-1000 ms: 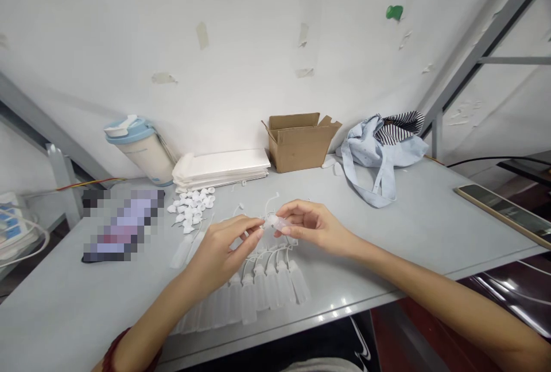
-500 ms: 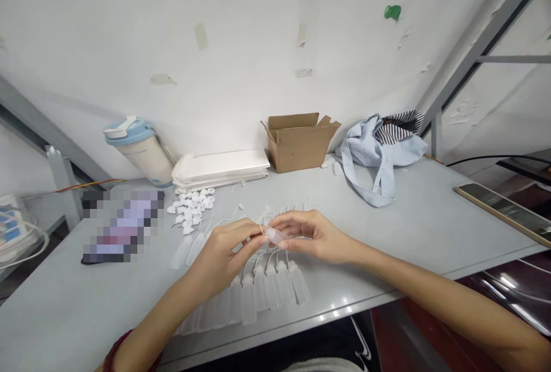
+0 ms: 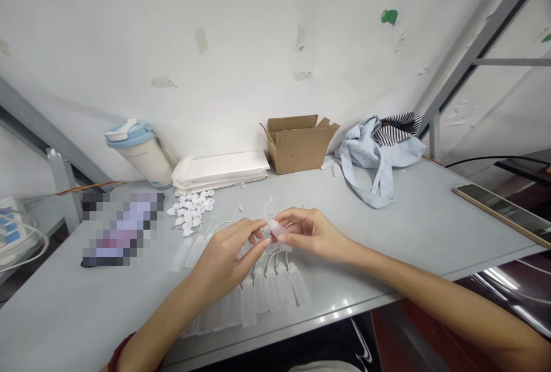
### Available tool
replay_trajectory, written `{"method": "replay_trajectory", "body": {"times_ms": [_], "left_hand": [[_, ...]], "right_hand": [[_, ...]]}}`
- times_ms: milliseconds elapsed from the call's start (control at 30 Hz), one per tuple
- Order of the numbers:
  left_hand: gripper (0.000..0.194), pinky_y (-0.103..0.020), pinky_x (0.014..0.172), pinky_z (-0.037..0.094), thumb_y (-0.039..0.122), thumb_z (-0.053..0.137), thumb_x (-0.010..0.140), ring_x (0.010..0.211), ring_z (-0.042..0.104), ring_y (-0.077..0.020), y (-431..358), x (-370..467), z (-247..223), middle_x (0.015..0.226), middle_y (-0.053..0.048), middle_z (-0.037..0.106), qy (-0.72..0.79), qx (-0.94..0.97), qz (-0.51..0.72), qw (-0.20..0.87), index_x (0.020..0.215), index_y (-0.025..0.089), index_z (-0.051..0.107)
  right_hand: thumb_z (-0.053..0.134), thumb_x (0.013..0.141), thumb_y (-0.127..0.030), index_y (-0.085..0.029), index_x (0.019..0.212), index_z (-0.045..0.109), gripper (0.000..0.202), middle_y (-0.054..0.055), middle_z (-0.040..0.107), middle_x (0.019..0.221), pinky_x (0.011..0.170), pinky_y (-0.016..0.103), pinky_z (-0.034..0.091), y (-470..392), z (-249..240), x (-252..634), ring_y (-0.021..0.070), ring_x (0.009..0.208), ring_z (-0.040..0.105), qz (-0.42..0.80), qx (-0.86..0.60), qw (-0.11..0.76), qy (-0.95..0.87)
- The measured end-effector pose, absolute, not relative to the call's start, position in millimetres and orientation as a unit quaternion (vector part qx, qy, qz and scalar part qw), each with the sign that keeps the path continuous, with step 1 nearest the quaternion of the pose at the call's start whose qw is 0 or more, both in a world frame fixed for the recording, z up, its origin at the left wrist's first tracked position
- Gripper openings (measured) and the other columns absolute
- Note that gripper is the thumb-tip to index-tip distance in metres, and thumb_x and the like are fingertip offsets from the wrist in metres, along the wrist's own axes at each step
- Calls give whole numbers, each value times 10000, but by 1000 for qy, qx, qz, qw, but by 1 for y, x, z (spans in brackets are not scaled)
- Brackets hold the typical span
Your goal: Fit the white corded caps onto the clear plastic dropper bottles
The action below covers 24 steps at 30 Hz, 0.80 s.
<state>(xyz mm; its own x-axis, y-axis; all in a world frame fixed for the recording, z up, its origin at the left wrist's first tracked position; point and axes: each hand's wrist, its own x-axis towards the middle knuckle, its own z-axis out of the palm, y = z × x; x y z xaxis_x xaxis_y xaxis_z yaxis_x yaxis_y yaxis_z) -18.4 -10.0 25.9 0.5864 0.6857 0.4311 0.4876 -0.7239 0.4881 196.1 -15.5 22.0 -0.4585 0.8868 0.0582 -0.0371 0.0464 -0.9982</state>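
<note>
Between both hands, over the middle of the table, is a small translucent bottle (image 3: 279, 231) with a white cap piece at its left end. My right hand (image 3: 316, 235) is closed around the bottle body, thumb in front and fingers behind. My left hand (image 3: 235, 248) pinches the white cap piece (image 3: 271, 225) at the bottle's neck. Below the hands, a row of translucent bottles (image 3: 282, 287) with thin white tails lies on the table. More bottles (image 3: 181, 254) lie left of my left hand, near a pile of small white caps (image 3: 191, 208).
Along the wall on the grey table (image 3: 413, 234) are a blue-lidded tumbler (image 3: 144, 154), a stack of white packets (image 3: 224, 168), an open cardboard box (image 3: 299, 148) and a light blue cloth bag (image 3: 365, 157). A phone (image 3: 503, 211) lies right; a blurred item (image 3: 124, 228) lies left.
My left fingers have shifted at the bottle's neck, and the thin tail seen arching there now points upward. The bottle is tilted differently in my right hand.
</note>
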Motion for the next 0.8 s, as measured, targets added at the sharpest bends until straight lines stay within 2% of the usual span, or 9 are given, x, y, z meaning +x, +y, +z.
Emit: {"method": "replay_trajectory", "body": {"times_ms": [100, 200, 300, 367, 533, 700, 800], "left_hand": [[339, -262, 663, 486, 287, 528, 922, 761, 594, -159, -11, -20, 26, 916, -43, 621, 319, 889, 311, 110, 1245, 208, 458], [355, -267, 641, 467, 313, 541, 919, 761, 593, -167, -11, -18, 32, 903, -41, 602, 294, 910, 284, 70, 1242, 207, 437], [391, -274, 585, 437, 366, 577, 893, 738, 585, -188, -11, -11, 40, 888, -55, 603, 288, 920, 264, 18, 1204, 173, 438], [417, -283, 559, 419, 388, 605, 869, 708, 570, -199, -10, -4, 44, 853, -55, 599, 286, 924, 254, -24, 1176, 154, 446], [345, -323, 586, 422, 355, 636, 846, 718, 540, -228, -8, 14, 51, 789, -45, 572, 289, 927, 219, -101, 1068, 132, 494], [290, -323, 591, 416, 299, 655, 807, 715, 527, -225, -11, 26, 54, 766, -32, 549, 320, 914, 239, -75, 1002, 149, 502], [310, -308, 588, 412, 245, 646, 763, 714, 511, -213, -21, 30, 53, 758, -22, 521, 330, 902, 277, -24, 1019, 158, 495]], "right_hand": [[701, 786, -308, -164, 1006, 588, 286, 46, 717, 802, 636, 273, 476, -15, 20, 196, 179, 772, 685, 599, -366, 400, -589], [704, 783, -337, -181, 1005, 564, 306, 71, 724, 876, 710, 317, 501, -15, 17, 195, 217, 886, 692, 603, -370, 410, -576], [699, 789, -343, -180, 973, 552, 286, 67, 710, 886, 746, 328, 508, -16, 15, 194, 226, 914, 692, 600, -363, 425, -573], [701, 787, -346, -182, 961, 547, 285, 60, 691, 907, 703, 299, 511, -17, 15, 194, 224, 903, 697, 600, -358, 439, -564], [740, 736, -364, -179, 895, 550, 309, 39, 652, 926, 583, 236, 495, -15, 22, 196, 221, 854, 706, 612, -362, 463, -530], [785, 669, -382, -172, 860, 560, 362, 19, 655, 847, 545, 227, 492, -15, 28, 200, 200, 759, 708, 616, -366, 468, -517], [676, 745, -526, -133, 772, 607, 401, 31, 657, 673, 525, 254, 500, -13, 34, 210, 177, 578, 682, 588, -384, 464, -540]]}}
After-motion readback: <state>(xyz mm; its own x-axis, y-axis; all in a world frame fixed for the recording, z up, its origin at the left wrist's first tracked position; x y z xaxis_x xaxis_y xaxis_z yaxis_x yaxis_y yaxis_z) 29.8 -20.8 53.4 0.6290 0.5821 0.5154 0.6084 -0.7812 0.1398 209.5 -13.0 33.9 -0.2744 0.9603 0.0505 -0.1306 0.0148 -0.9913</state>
